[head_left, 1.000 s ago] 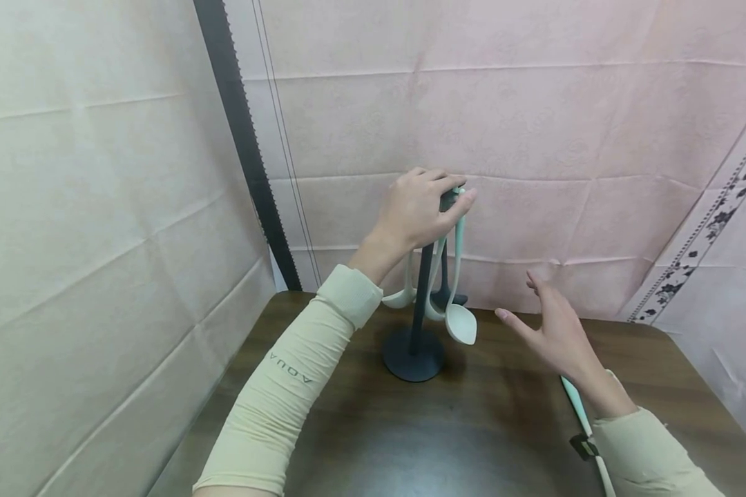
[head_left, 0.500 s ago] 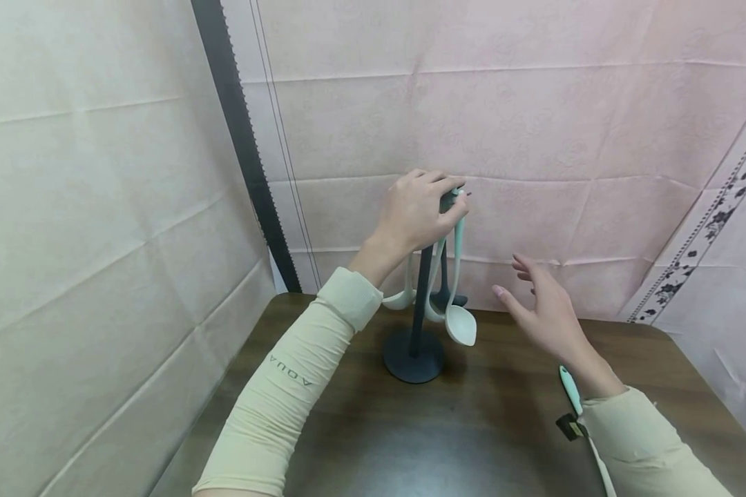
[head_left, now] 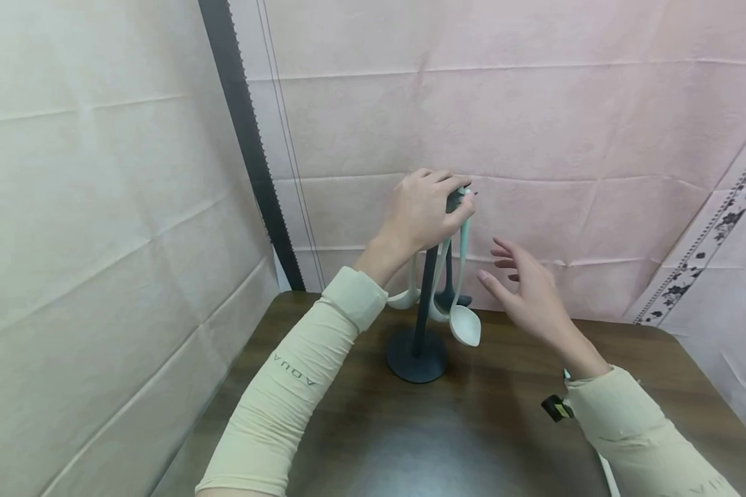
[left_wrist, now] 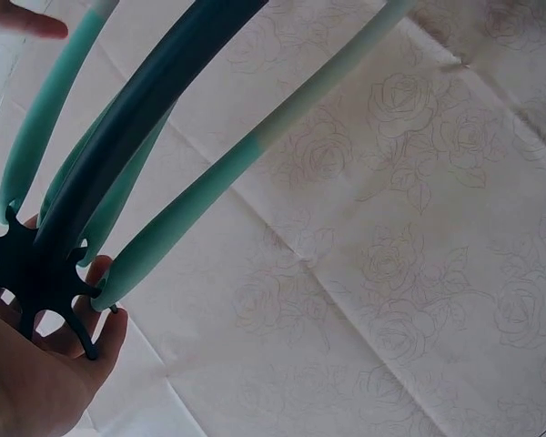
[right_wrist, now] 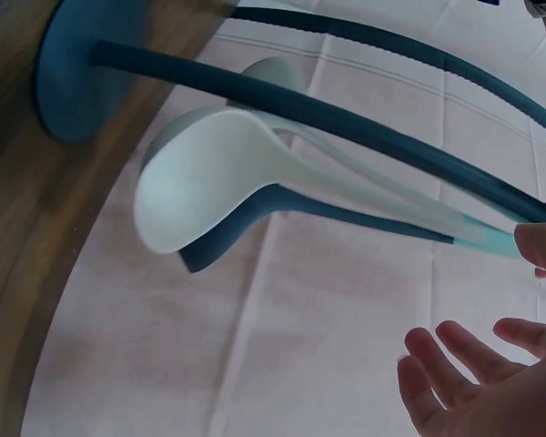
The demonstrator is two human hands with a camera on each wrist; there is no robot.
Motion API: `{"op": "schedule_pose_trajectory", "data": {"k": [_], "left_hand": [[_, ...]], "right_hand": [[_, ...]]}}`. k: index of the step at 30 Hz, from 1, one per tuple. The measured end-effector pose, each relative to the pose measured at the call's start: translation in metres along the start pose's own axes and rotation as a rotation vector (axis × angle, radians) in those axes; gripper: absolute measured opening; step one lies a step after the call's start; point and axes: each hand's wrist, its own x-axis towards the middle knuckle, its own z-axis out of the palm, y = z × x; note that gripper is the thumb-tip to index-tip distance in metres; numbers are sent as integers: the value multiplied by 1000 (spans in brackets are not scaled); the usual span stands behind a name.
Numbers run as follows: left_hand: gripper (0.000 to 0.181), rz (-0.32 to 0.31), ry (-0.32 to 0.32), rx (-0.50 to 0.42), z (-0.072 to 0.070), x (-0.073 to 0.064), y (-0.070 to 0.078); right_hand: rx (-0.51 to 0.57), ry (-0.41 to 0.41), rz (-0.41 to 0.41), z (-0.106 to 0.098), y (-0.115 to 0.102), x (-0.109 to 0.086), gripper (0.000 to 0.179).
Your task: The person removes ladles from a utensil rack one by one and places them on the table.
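Observation:
A dark utensil stand (head_left: 425,297) stands upright on the table. My left hand (head_left: 419,210) grips its top, fingers and thumb around the hooked crown (left_wrist: 32,264). Several utensils with mint handles hang from the hooks. Nearest my right side is a white ladle (head_left: 465,326); behind it hangs a utensil with a dark head (right_wrist: 223,238), and another white ladle (head_left: 404,298) hangs to the left. My right hand (head_left: 531,293) is in the air to the right of the stand, fingers loosely bent and thumb apart, holding nothing. In the right wrist view its fingers are below the handles.
On the brown table (head_left: 373,435), a utensil with a white end (head_left: 608,476) lies mostly hidden under my right forearm. A black tag (head_left: 557,408) shows beside that sleeve. A cloth-covered wall (head_left: 534,124) rises close behind the stand, and another (head_left: 112,241) stands at left.
My right hand has moved left and slightly up, closer to the hanging ladles. The right sleeve now covers more of the utensil on the table. My left hand keeps its grip on the stand.

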Motion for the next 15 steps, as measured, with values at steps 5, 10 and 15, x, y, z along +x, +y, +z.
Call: {"op": "schedule_pose_trajectory", "data": {"k": [5,10,15], "left_hand": [[51,-2,-2,-6,1,0,1],[51,-12,1,-8,2,0,1],[50,-10,8,10,2,0,1]], "right_hand": [[55,-31,12,8,-5,6,68],[95,-42,11,19,-8,10,65],[123,-15,20,24,-12,15,62]]}}
